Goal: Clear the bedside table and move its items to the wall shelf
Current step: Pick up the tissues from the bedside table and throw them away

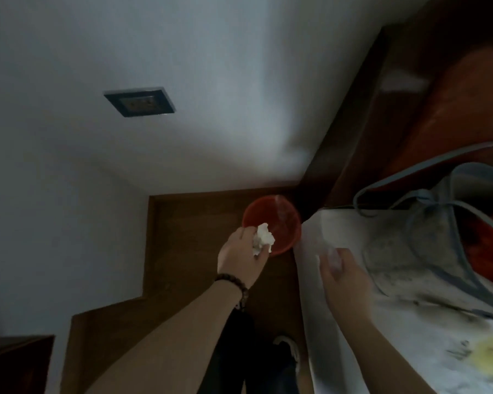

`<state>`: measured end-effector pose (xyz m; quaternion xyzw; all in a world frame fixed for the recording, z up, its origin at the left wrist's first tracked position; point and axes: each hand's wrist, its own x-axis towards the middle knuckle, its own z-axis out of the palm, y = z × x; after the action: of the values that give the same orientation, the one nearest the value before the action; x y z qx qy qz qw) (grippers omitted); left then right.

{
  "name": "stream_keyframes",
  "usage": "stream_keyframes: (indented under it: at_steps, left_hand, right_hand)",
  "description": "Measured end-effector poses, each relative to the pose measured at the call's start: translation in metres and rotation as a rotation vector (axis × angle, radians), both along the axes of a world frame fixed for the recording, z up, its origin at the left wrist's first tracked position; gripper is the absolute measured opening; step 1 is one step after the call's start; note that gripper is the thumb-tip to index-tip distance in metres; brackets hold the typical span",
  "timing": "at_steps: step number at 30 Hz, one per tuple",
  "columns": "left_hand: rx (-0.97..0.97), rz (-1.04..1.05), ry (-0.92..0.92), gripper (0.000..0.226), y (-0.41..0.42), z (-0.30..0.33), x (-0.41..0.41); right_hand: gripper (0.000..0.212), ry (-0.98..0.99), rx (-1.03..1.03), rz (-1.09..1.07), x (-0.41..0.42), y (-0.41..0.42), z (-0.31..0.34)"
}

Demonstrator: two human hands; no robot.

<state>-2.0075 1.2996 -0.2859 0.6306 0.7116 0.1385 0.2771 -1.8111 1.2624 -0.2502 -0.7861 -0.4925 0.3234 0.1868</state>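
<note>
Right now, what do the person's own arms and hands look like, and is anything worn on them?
Both forearms are bare, with no sleeves in view. The left hand has a dark beaded bracelet round its wrist. The right hand is motion-blurred; no ring, watch or glove shows on it, and no bracelet on that wrist.
</note>
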Motion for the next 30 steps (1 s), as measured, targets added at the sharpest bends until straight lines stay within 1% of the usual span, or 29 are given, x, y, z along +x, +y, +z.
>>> stream_keyframes:
  at_steps: [2, 4, 7, 9, 10, 14, 17, 19, 21, 24, 27, 30]
  left_hand:
    - [-0.029, -0.043, 0.027, 0.036, 0.028, -0.037, 0.002]
    - [-0.06, -0.068, 0.056, 0.041, 0.053, -0.069, 0.003]
    - [-0.141, -0.136, 0.122, 0.06, 0.077, -0.104, 0.003]
    - [-0.178, -0.161, 0.168, 0.073, 0.083, -0.116, 0.001]
    - [-0.177, -0.155, 0.181, 0.075, 0.083, -0.118, -0.001]
    - [-0.134, -0.106, 0.161, 0.068, 0.077, -0.114, -0.018]
    - [-0.118, -0.075, 0.144, 0.06, 0.073, -0.104, -0.035]
    - [-0.098, -0.062, 0.138, 0.056, 0.069, -0.099, -0.044]
    - [-0.082, -0.053, 0.139, 0.056, 0.067, -0.097, -0.053]
    - [-0.071, -0.057, 0.159, 0.061, 0.064, -0.1, -0.065]
    - [-0.074, -0.037, 0.149, 0.057, 0.062, -0.107, -0.077]
    - [-0.101, -0.025, 0.163, 0.056, 0.059, -0.111, -0.082]
  right_hand:
    - [0.01, -0.005, -0.014, -0.037, -0.002, 0.015, -0.025]
    - [0.011, -0.013, -0.017, -0.043, -0.005, 0.029, -0.046]
    - [0.013, -0.027, -0.033, -0.051, -0.011, 0.048, -0.071]
    - [0.015, -0.026, -0.037, -0.052, -0.016, 0.057, -0.082]
    - [0.015, -0.027, -0.031, -0.055, -0.018, 0.061, -0.085]
    - [0.013, -0.02, -0.017, -0.065, -0.031, 0.076, -0.09]
    - [0.018, -0.014, -0.009, -0.049, -0.044, 0.092, -0.097]
    - [0.02, -0.054, 0.005, -0.023, -0.054, 0.104, -0.107]
    - [0.029, -0.082, -0.022, 0.012, -0.062, 0.115, -0.123]
    - [0.051, -0.034, -0.14, 0.075, -0.066, 0.129, -0.152]
    - [0.069, -0.044, -0.227, 0.154, -0.064, 0.133, -0.175]
    - [0.081, 0.012, -0.257, 0.159, -0.06, 0.129, -0.186]
